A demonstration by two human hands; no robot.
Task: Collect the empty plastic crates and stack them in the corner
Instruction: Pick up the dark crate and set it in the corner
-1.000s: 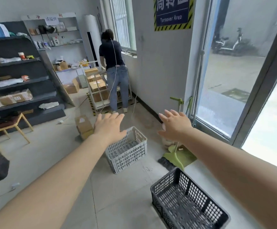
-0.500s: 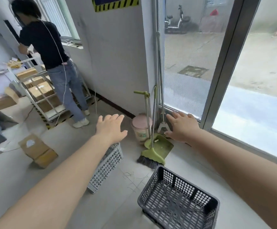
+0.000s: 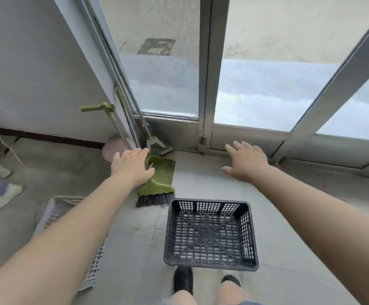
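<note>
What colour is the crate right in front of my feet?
Black, with a perforated grid pattern; the crate shows clearly in the head view.

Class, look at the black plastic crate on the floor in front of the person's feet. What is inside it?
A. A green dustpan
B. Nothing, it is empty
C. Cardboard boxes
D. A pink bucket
B: the black crate shows only its bare lattice bottom, while the green dustpan stands on the floor beyond it, outside the crate.

Both hands spread above black crate (image 3: 211, 235), holding nothing
</note>
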